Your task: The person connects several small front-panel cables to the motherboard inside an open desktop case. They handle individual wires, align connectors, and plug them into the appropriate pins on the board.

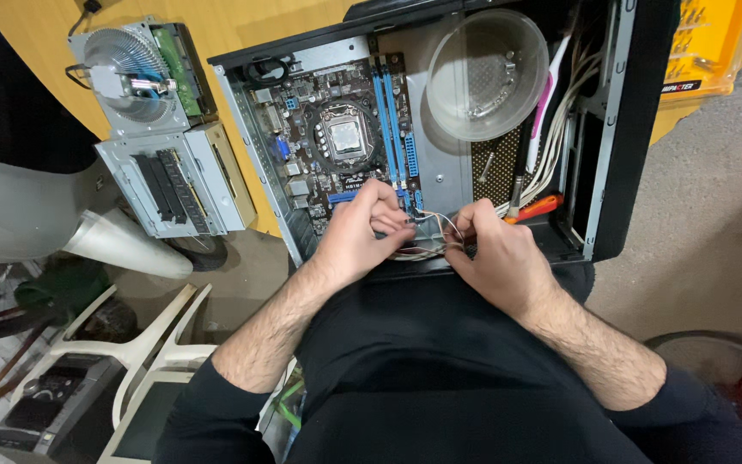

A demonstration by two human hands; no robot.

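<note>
An open computer case (624, 129) lies on a wooden table, showing a dark motherboard (324, 142) with blue slots and a bare processor socket. My left hand (358, 232) pinches a small connector at the board's near edge. My right hand (491, 249) holds thin front-panel wires (453, 225) just beside it. Both hands work close together at the case's near edge, above my lap.
A clear plastic bowl (487, 73) with a few screws sits inside the case. An orange-handled screwdriver (534, 208) lies by white cables (560, 112). A cooler fan (130, 60) and drive cage with memory sticks (173, 185) rest left. A yellow box (706, 43) stands right.
</note>
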